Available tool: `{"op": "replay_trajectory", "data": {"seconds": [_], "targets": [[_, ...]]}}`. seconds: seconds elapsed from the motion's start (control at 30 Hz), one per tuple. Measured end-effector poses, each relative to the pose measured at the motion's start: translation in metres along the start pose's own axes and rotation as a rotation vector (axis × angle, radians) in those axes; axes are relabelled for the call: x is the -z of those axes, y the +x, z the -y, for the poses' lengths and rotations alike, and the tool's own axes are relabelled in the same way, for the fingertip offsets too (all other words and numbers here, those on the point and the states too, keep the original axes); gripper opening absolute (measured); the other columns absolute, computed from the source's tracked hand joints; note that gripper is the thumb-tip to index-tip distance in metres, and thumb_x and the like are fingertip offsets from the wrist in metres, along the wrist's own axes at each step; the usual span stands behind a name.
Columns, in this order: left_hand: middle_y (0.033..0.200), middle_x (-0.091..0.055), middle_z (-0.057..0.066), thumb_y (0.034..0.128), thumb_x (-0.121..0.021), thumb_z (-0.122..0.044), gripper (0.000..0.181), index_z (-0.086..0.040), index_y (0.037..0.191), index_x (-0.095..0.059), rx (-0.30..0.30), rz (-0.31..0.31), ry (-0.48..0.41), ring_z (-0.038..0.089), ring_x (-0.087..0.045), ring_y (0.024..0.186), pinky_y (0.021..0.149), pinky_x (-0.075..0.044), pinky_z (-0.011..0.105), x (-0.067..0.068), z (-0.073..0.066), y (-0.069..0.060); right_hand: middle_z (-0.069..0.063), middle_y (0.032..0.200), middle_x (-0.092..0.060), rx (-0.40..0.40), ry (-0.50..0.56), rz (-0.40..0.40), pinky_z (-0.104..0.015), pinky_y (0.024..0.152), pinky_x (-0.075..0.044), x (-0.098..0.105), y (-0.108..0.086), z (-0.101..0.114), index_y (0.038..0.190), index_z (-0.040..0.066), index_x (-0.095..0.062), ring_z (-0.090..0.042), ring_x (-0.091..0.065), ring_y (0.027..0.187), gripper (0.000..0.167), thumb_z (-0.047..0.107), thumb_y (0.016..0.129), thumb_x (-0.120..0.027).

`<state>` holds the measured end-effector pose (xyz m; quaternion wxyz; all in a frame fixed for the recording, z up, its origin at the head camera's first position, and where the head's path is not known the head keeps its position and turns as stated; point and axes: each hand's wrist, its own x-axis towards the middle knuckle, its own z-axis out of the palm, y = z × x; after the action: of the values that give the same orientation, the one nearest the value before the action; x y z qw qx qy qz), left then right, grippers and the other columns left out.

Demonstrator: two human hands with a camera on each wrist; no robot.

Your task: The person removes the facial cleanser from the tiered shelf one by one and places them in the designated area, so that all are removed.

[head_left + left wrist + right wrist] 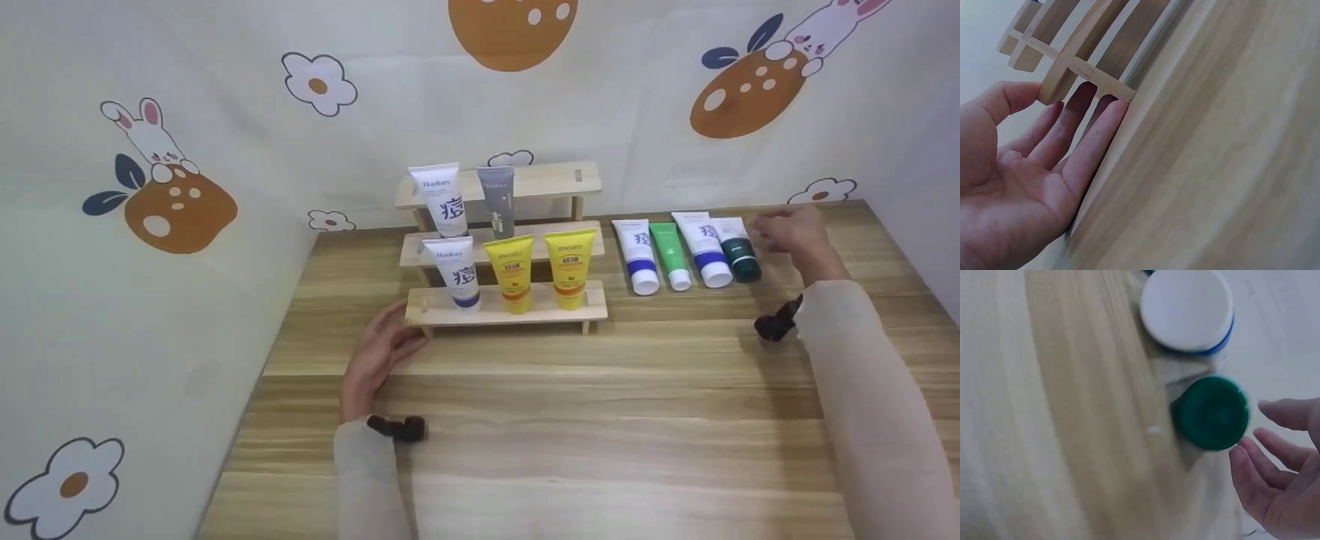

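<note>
At the left end of the wooden rack's lowest tier [487, 318], my left hand [373, 360] grips the board, thumb on its edge and fingers at the leg in the left wrist view. That tier [1064, 70] carries a white tube [459, 274] and two yellow tubes [510, 274] [570, 268], caps down. My right hand [795, 234] is beside the white-and-green tube [739, 249], fingers bent and apart. In the right wrist view, the fingers of my right hand [1280, 467] are close to its green cap [1214, 413]; whether they touch it I cannot tell.
Higher on the rack stand a white tube [444, 201] and a grey tube [498, 201]. Left of the green-capped tube lie two white tubes [637, 255] [703, 247] and a green tube [670, 255]. A patterned cloth [405, 90] hangs behind the table [525, 420].
</note>
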<state>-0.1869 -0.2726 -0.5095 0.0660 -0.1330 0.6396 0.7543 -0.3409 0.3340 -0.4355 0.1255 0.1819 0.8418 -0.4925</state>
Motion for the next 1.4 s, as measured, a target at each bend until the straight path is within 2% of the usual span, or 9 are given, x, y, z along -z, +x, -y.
{"op": "replay_trajectory", "data": {"seconds": [0.13,0.23,0.37,0.53,0.7,0.77,0.93,1.1,1.4], "targets": [[0.146,-0.048,0.023,0.1026,-0.048,-0.008,0.049,-0.007,0.15,-0.039,-0.026,0.004,-0.027,0.023,-0.067,0.108,0.1,-0.06,0.04,0.0,-0.001,0.001,-0.015,0.164,-0.027,0.086,0.105,-0.067,-0.036,0.122,-0.04,-0.003,-0.016,0.03,0.159,0.014,-0.025,-0.03,-0.039,0.144,0.075,0.048,0.098,-0.055],[0.146,-0.048,0.023,0.1031,-0.048,-0.007,0.049,-0.005,0.151,-0.038,-0.031,0.008,-0.033,0.021,-0.068,0.106,0.1,-0.06,0.04,0.0,-0.001,0.002,-0.008,0.164,-0.031,0.159,0.176,-0.061,-0.032,0.122,-0.04,-0.006,-0.029,0.053,0.159,0.019,-0.027,-0.024,-0.04,0.145,0.079,0.052,0.094,-0.06],[0.146,-0.048,0.023,0.1032,-0.047,-0.008,0.048,-0.005,0.151,-0.038,-0.022,0.008,-0.033,0.021,-0.068,0.106,0.1,-0.06,0.04,-0.001,0.0,0.002,-0.004,0.156,-0.041,0.275,0.187,0.031,-0.035,0.122,-0.039,-0.014,-0.047,0.078,0.158,0.018,-0.028,-0.023,-0.041,0.144,0.082,0.051,0.093,-0.063],[0.145,-0.049,0.023,0.1029,-0.046,-0.008,0.047,-0.007,0.15,-0.04,-0.003,-0.006,-0.028,0.023,-0.067,0.108,0.101,-0.06,0.041,-0.001,-0.001,0.003,-0.001,0.152,-0.042,0.398,0.188,0.139,-0.037,0.122,-0.039,-0.031,-0.069,0.101,0.158,0.019,-0.028,-0.022,-0.041,0.142,0.082,0.05,0.091,-0.065],[0.146,-0.05,0.019,0.1028,-0.047,-0.01,0.047,-0.01,0.15,-0.04,0.019,-0.012,-0.021,0.026,-0.064,0.115,0.103,-0.058,0.041,0.0,-0.002,0.001,-0.003,0.152,-0.043,0.472,0.355,0.247,-0.04,0.122,-0.037,-0.046,-0.09,0.12,0.155,0.016,-0.033,-0.021,-0.041,0.14,0.076,0.038,0.092,-0.069],[0.146,-0.049,0.02,0.1033,-0.046,-0.011,0.048,-0.011,0.15,-0.04,0.021,-0.009,-0.014,0.027,-0.063,0.117,0.103,-0.058,0.04,0.0,-0.002,0.001,-0.004,0.152,-0.044,0.501,0.372,0.28,-0.037,0.12,-0.041,-0.052,-0.098,0.127,0.154,0.015,-0.034,-0.021,-0.043,0.139,0.074,0.035,0.093,-0.07],[0.146,-0.05,0.022,0.103,-0.046,-0.01,0.048,-0.01,0.15,-0.04,0.013,-0.011,-0.015,0.026,-0.064,0.116,0.102,-0.059,0.04,0.0,-0.001,0.0,-0.009,0.154,-0.044,0.58,0.211,0.3,-0.023,0.106,-0.053,-0.07,-0.115,0.144,0.154,0.017,-0.035,-0.021,-0.049,0.136,0.07,0.037,0.095,-0.067],[0.144,-0.05,0.025,0.1027,-0.046,-0.006,0.047,-0.007,0.15,-0.04,-0.02,-0.005,-0.034,0.024,-0.068,0.108,0.099,-0.06,0.04,0.0,-0.001,-0.002,-0.008,0.152,-0.045,0.625,0.129,0.331,-0.022,0.104,-0.055,-0.089,-0.127,0.158,0.153,0.017,-0.037,-0.022,-0.049,0.137,0.071,0.042,0.094,-0.067],[0.14,-0.053,0.027,0.1022,-0.048,-0.005,0.048,-0.005,0.149,-0.04,-0.027,-0.001,-0.047,0.025,-0.069,0.106,0.099,-0.06,0.041,-0.002,-0.001,-0.002,-0.007,0.151,-0.047,0.614,0.0,0.38,-0.04,0.113,-0.05,-0.118,-0.139,0.181,0.151,0.017,-0.041,-0.022,-0.055,0.13,0.064,0.041,0.096,-0.064]]}}
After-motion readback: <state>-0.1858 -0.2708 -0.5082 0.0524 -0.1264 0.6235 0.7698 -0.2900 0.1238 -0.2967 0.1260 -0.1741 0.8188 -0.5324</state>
